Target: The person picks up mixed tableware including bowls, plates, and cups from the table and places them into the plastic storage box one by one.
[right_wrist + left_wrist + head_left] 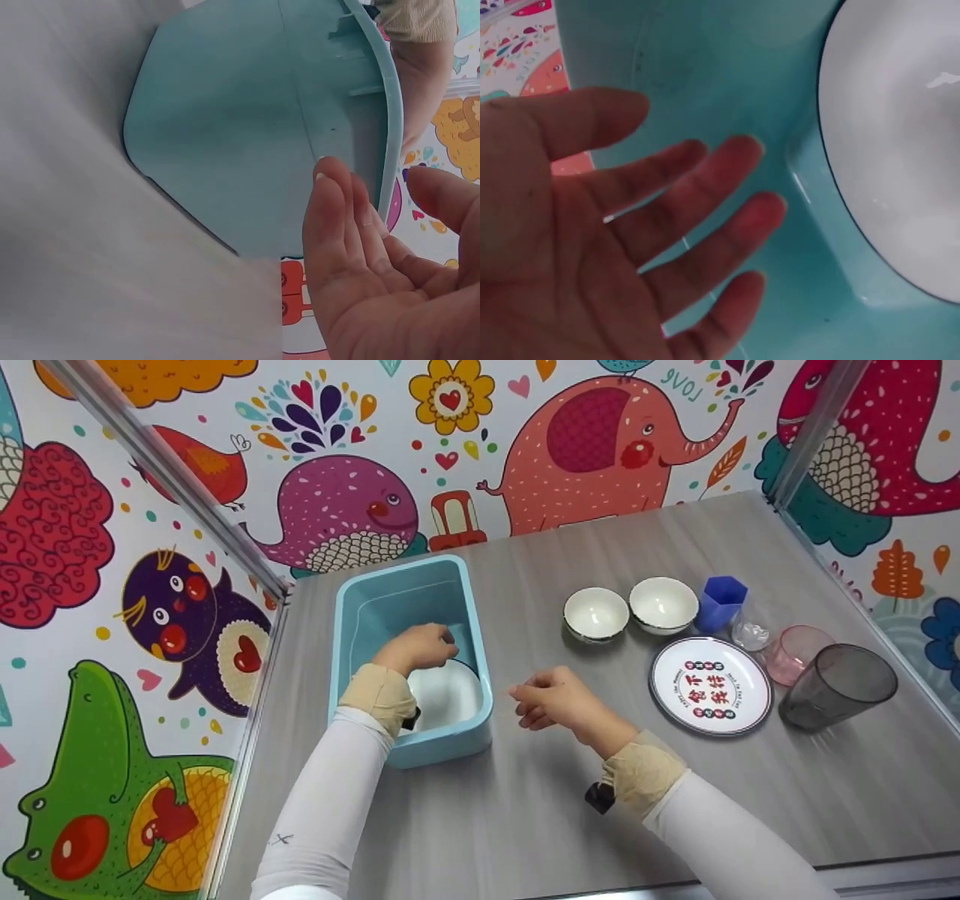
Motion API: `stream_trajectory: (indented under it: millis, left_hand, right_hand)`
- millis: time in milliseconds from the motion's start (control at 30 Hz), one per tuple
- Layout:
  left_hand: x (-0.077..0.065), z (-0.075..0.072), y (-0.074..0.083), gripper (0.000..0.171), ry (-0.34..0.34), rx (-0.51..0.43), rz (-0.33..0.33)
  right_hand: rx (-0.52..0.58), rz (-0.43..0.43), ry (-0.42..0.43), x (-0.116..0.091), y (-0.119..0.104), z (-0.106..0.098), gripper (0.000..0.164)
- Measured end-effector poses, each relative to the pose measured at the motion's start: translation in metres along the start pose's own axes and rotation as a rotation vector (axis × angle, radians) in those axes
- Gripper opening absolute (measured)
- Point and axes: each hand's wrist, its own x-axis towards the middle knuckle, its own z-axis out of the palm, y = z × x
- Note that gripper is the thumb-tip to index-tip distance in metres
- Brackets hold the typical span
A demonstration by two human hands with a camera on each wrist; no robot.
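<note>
Inside the teal bin (350,637), a white dish with a dark rim (450,701) lies at the near end. My left hand (421,648) is over the bin's opening, above that dish. In the left wrist view its fingers (735,225) are relaxed and apart from the dish (900,135), holding nothing. To the right of the bin, my right hand (559,701) hangs above the table with nothing in it. The right wrist view shows its fingers (330,217) loosely extended beside the bin's outer wall (225,127).
Two white bowls (596,615) stand side by side at the back right. Close to them are a blue cup (721,604), a small clear glass (750,631), a printed white plate (712,720), a pink glass (796,652) and a dark grey glass (832,686). Patterned walls (465,457) enclose the table.
</note>
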Motion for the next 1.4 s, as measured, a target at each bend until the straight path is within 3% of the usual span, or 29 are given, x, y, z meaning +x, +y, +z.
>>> stream_trajectory:
  millis: [333, 733, 1033, 1300, 1400]
  left_hand:
    - [-0.014, 0.001, 0.014, 0.048, 0.015, 0.012, 0.016]
    - [-0.029, 0.006, 0.02, 0.044, 0.062, 0.047, 0.057]
    - [-0.042, 0.015, 0.033, 0.04, 0.078, 0.059, 0.091]
    - [-0.05, 0.024, 0.038, 0.038, 0.092, 0.06, 0.123]
    - [-0.052, 0.029, 0.04, 0.038, 0.098, 0.073, 0.12]
  right_hand:
    - [0.154, -0.015, 0.066, 0.004, 0.021, -0.017, 0.026]
    - [0.326, -0.012, 0.257, 0.004, 0.051, -0.048, 0.037]
    - [0.411, 0.013, 0.31, 0.004, 0.068, -0.07, 0.034]
    - [0.439, 0.036, 0.383, 0.002, 0.076, -0.091, 0.045]
    - [0.45, 0.046, 0.389, 0.0, 0.079, -0.102, 0.042]
